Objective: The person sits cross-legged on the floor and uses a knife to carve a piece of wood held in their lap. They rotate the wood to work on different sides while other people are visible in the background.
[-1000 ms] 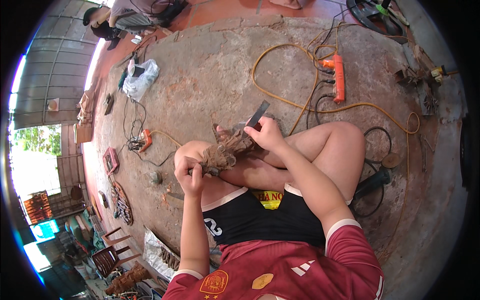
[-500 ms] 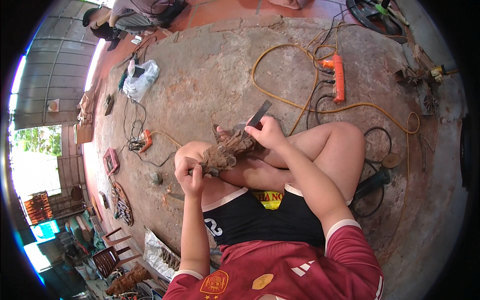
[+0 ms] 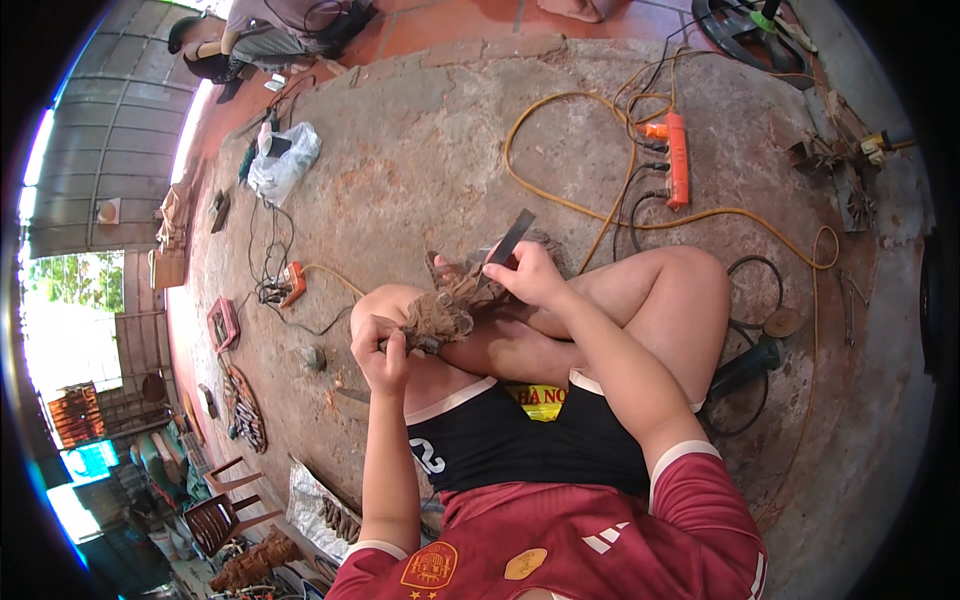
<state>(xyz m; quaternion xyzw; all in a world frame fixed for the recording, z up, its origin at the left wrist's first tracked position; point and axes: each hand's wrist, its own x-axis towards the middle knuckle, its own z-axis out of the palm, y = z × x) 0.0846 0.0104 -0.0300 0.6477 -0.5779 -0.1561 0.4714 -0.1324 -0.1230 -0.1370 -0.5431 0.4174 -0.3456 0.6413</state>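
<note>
My left hand (image 3: 380, 350) is closed on the near left end of a rough brown wood carving (image 3: 438, 318), which lies across my crossed legs. Its surface is knobbly and deeply cut. In my right hand (image 3: 530, 275) is a flat, dark strip like a blade (image 3: 511, 238), pinched between thumb and fingers. One end of the strip points up and away from me; the lower end meets the carving's far part, though the exact contact is too small to make out. My right hand and forearm partly cover the carving's right side.
An orange power strip (image 3: 677, 160) with a yellow cord (image 3: 510, 150) lies ahead to the right. A plastic bag (image 3: 285, 165) and another orange socket block (image 3: 292, 284) are to the left. A dark power tool (image 3: 748, 368) rests by my right knee. Another person (image 3: 270, 40) sits far left.
My right hand has shifted slightly left and toward me, and the strip has slid down along the carving with it. My left hand keeps its hold in the same place.
</note>
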